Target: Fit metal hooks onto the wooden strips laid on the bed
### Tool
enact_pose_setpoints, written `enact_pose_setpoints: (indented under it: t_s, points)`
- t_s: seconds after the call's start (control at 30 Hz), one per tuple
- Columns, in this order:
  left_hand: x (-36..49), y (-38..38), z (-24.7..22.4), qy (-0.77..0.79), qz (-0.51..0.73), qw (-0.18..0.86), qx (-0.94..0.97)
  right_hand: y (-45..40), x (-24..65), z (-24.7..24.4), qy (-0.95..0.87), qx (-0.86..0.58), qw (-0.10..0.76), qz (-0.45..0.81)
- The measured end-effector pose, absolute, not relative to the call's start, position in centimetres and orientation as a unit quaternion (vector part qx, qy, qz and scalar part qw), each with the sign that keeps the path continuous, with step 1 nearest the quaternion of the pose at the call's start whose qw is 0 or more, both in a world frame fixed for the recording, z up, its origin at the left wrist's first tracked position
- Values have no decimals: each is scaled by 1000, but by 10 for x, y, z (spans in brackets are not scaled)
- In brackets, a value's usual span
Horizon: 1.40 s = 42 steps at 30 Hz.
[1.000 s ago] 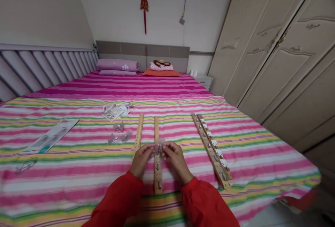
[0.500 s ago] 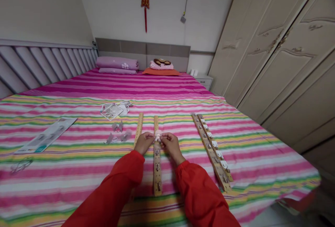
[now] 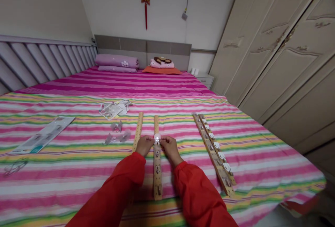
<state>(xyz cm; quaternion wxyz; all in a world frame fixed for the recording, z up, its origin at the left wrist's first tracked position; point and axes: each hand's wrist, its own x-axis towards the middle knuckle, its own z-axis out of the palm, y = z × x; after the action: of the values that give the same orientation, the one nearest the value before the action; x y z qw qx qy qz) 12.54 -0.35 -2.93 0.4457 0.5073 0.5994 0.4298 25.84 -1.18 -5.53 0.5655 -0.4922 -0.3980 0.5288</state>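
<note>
our left grip (image 3: 144, 145) and right grip (image 3: 170, 149) pinch a white clip (image 3: 157, 138) on the wooden strip (image 3: 157, 174); we judge this the fitting step, and the next move calls for pressing it firm.

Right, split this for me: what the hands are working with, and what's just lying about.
Working with: left hand, right hand, white-capped hook, middle wooden strip.
Lying about: bare wooden strip, hooked wooden strips, loose clear pieces, torn packaging, printed card.
</note>
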Motion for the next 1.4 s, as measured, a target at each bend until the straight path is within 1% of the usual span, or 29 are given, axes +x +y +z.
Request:
enact_pose_setpoints:
  t_s: [0.13,0.67,0.8,0.9,1.0,1.13,1.27,1.4]
  points:
    - [126,-5,-28,615,414,416,526,-10,258,-61,-391,-495,569,527]
    - [127,-1,-44,625,403,419,520,-3,258,-72,-400,-504,558,524]
    - [127,1,-49,637,419,390,516,-5,260,-71,-406,-505,563,513]
    - [127,-1,-50,609,440,391,532,-7,260,-72,-433,-486,561,511]
    - [126,-6,-48,587,432,397,557,-8,262,-74,-469,-482,555,489]
    - [123,-9,-48,590,396,339,617,-8,265,-73,-533,-488,527,447]
    - [121,-5,-53,571,343,305,680,-6,269,-70,-625,-497,464,383]
    - [120,0,-55,561,320,285,708,-1,271,-73,-653,-491,432,382]
